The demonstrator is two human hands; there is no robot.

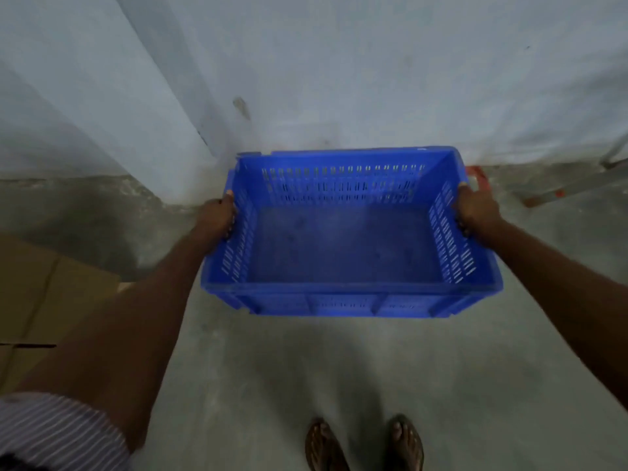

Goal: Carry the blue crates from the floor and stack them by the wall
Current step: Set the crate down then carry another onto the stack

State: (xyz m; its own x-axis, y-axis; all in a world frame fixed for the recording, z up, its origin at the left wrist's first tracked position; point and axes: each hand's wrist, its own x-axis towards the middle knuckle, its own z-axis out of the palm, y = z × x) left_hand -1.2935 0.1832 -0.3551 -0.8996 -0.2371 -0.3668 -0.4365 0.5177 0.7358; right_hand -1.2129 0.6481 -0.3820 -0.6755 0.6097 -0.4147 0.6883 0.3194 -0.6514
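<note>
An empty blue crate (346, 246) with slotted sides hangs in front of me above the concrete floor, near the pale wall (339, 79). My left hand (217, 215) grips its left short side at the rim. My right hand (475, 209) grips the right short side the same way. The crate's far edge reaches close to the foot of the wall. No other blue crate shows in this view.
Flattened cardboard (37, 294) lies on the floor at the left. A red object (477, 178) and a long metal bar (560, 188) lie at the wall's foot on the right. My sandalled feet (363, 443) stand on bare concrete below the crate.
</note>
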